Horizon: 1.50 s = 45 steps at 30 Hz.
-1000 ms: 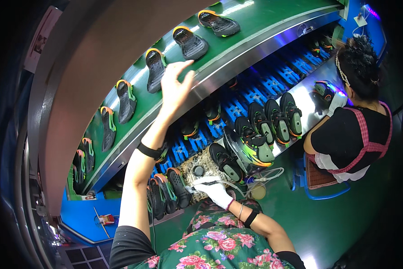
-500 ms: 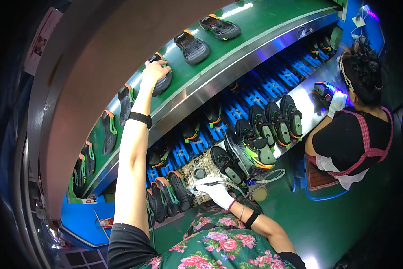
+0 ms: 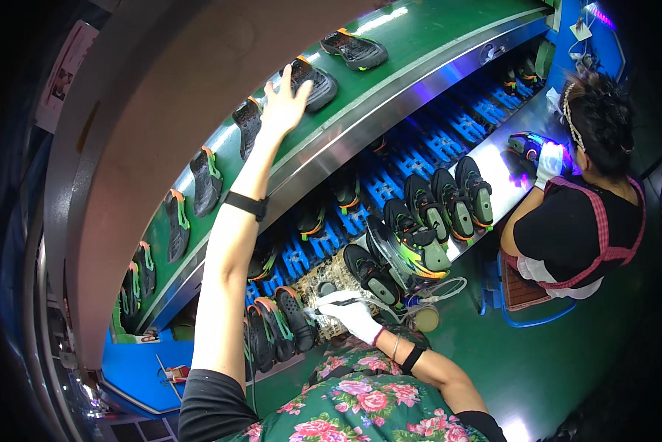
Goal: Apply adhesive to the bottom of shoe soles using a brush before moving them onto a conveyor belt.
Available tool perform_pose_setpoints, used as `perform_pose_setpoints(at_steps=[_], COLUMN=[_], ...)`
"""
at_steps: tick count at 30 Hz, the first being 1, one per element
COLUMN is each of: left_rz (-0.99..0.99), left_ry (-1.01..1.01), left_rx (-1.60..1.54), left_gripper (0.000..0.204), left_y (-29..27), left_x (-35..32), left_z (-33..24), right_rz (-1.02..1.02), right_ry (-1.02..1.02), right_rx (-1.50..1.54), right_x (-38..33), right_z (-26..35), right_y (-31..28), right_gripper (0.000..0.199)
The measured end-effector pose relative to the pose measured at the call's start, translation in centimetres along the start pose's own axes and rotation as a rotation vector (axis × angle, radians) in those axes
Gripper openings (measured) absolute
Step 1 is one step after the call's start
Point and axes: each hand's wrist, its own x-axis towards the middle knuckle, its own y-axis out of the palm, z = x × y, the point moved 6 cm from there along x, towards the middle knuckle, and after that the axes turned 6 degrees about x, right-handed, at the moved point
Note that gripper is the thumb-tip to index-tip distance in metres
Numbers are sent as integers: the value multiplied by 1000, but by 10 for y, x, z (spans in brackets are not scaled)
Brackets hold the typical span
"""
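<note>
I have the left arm stretched well beyond the floral apron (image 3: 353, 401), rising from its left side with only a slight bend at the elbow. Out there, well apart from the apron, the bare left hand (image 3: 283, 110) shows me its back, fingers spread, thumb held off. A wide black band (image 3: 246, 204) circles that forearm. I keep the right arm bent along the apron's right side, forearm angled inward, so the white-gloved right hand (image 3: 351, 315) sits just past the apron's far edge, its fingers drawn together in a grip. A thin bracelet (image 3: 396, 346) rings the wrist below it.
</note>
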Motion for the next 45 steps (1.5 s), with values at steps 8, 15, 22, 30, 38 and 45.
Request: perform_pose_setpoints(at_steps=[8, 15, 22, 30, 38, 45], left_rz=[-22, 235, 233, -114, -120, -397], left_ry=[342, 305, 267, 304, 383, 232], left_rx=[593, 496, 507, 185, -232, -407], left_gripper=[60, 40, 40, 67, 54, 39], left_y=[24, 50, 54, 3, -108, -144], left_x=[-3, 24, 27, -9, -122, -209], left_z=[-98, -85, -80, -85, -45, 89], right_rz=[-68, -95, -99, -85, -88, -51], right_ry=[99, 19, 23, -9, 40, 59], right_rx=[6, 7, -40, -41, -34, -204], right_x=[-2, 5, 1, -11, -6, -18], right_z=[-14, 3, 6, -20, -8, -13], right_y=[-15, -19, -19, -20, -9, 0], right_gripper=[15, 14, 16, 12, 15, 16])
